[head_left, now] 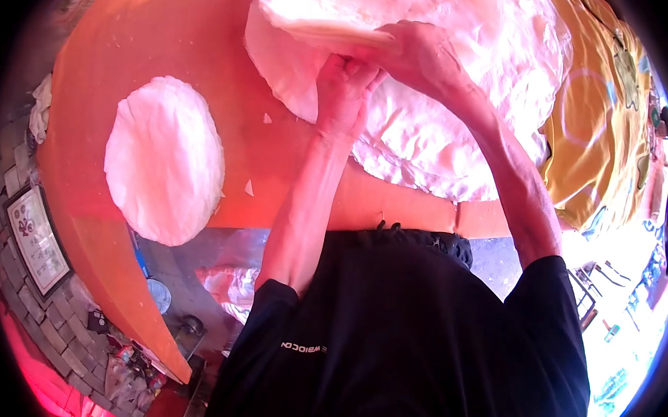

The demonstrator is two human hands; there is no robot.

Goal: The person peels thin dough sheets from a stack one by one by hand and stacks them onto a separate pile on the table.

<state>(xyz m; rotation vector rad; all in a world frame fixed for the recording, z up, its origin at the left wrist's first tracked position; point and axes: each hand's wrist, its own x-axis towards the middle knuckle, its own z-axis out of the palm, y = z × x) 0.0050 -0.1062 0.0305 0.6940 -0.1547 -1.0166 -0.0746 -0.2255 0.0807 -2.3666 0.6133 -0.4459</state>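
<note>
A large pile of thin, pale, wrinkled sheets (464, 132) lies on the orange table (171, 22). At its near left part, my left hand (345, 90) is closed at the edge of a pale sheet (302, 84). My right hand (419, 56) is beside it, fingers bent round a folded edge of the same sheet, with the fingertips partly hidden. Both hands nearly touch. A separate pale oval stack (165, 160) rests on the table to the left.
Small pale scraps (249, 188) lie on the table. A yellow cloth (594, 138) is at the right. A framed sheet (37, 240) stands against bricks at the left. Beneath the table's edge are a blue round container (159, 296) and floor clutter.
</note>
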